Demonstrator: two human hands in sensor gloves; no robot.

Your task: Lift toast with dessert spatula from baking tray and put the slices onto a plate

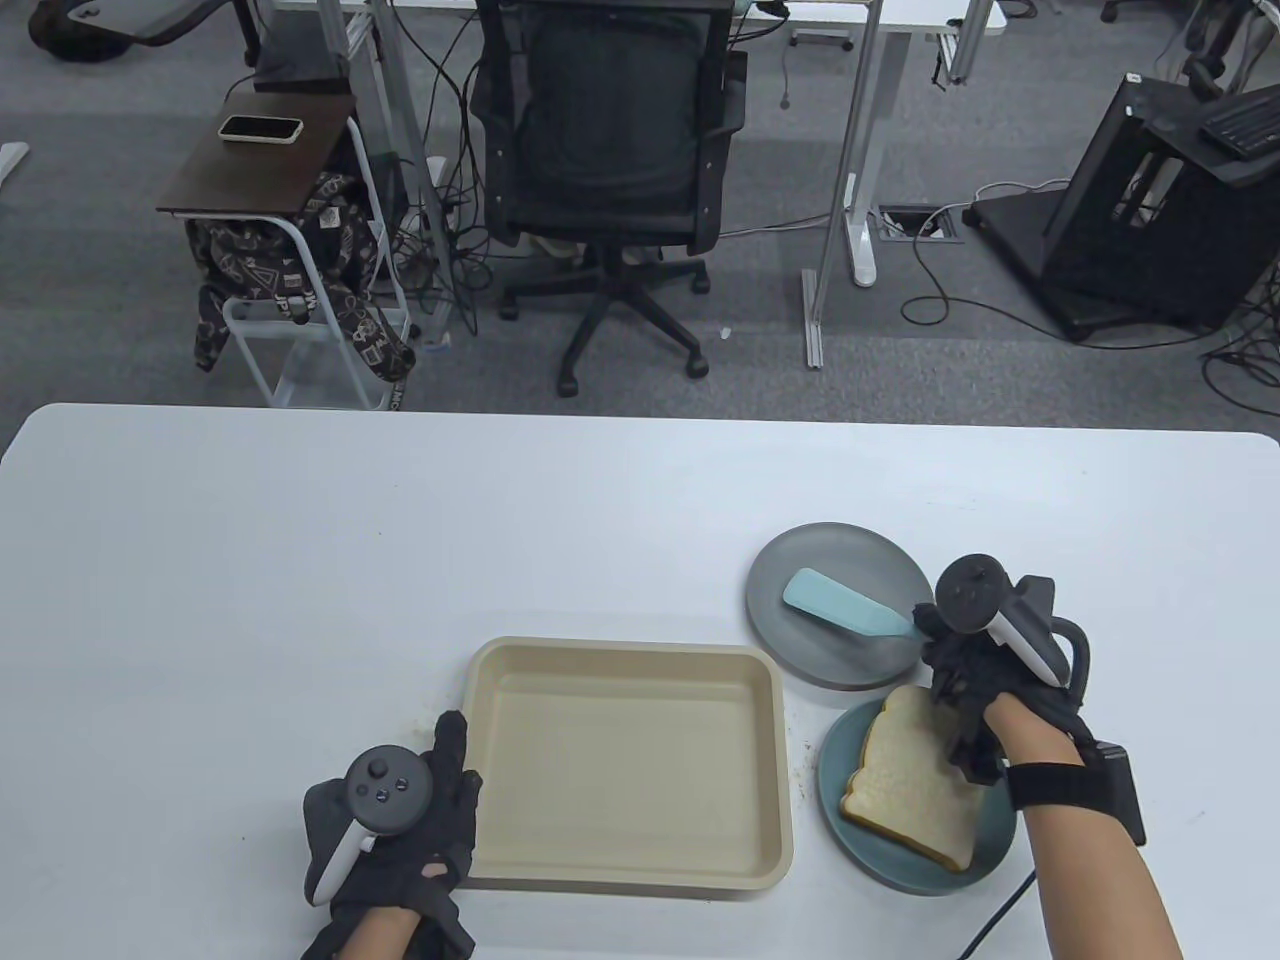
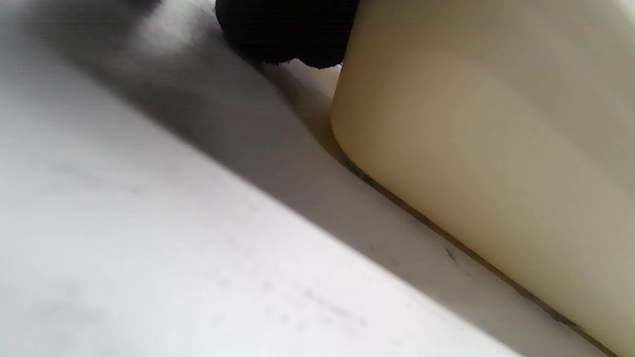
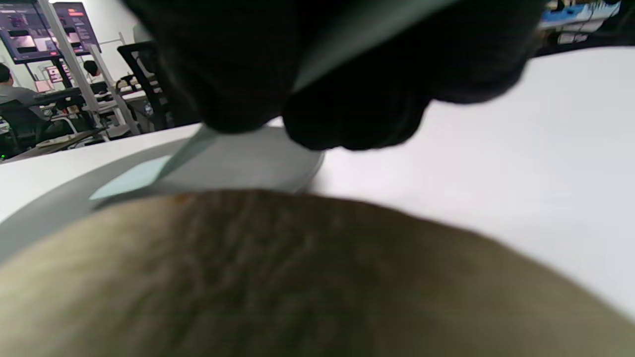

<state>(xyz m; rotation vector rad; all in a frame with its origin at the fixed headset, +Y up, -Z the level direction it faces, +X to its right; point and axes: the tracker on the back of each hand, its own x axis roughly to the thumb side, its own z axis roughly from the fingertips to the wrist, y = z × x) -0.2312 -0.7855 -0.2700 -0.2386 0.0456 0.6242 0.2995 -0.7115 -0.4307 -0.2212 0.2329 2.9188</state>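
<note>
**Holding the Spatula Over the Grey Plate, Toast on the Blue Plate**

Table view. My right hand [image 1: 975, 665] grips the handle of the dessert spatula [image 1: 845, 608], fingers curled round it. The light-blue blade extends to the left and lies over the grey plate [image 1: 800, 560]; whether the blade touches that plate cannot be determined. The toast [image 1: 915, 780], one slice, lies on the blue plate [image 1: 850, 820] just below the grey plate, partly under my right wrist. The beige baking tray [image 1: 625, 760] sits to the left of both plates and holds no slice. My left hand [image 1: 400, 820] rests flat at the tray's left near corner, fingers straight and close together, fingertips against the tray rim.

Left wrist view. The tray's outer wall [image 2: 496, 148] fills the right side, standing on the white table [image 2: 149, 248]. One dark gloved fingertip [image 2: 283, 34] shows at the top edge, beside the wall.

Right wrist view. My gloved fingers [image 3: 347, 109] are curled round the spatula handle; the pale blade [image 3: 134, 178] reaches over the grey plate [image 3: 258, 163]. The toast crust [image 3: 297, 277], blurred, fills the lower half.
</note>
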